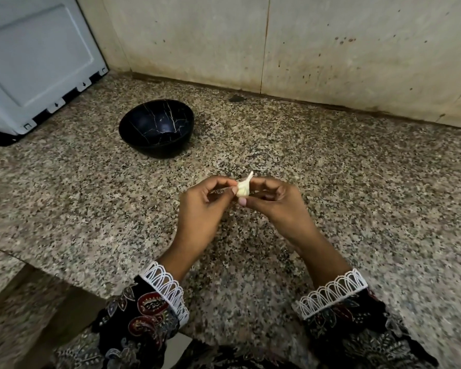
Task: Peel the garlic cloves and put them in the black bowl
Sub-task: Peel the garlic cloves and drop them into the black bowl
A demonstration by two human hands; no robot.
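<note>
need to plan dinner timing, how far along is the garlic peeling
Early on. Done: nothing shows; what can be seen of the inside of the bowl holds no cloves. In hand: the left hand and right hand pinch one garlic piece over the counter, its skin and pointed tip on. Left: peeling it and dropping it in the bowl.

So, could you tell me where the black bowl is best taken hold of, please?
Grip the black bowl by its near rim, coming from above: it stands upright and open on the counter, and its rounded wall gives fingers little purchase.
</note>
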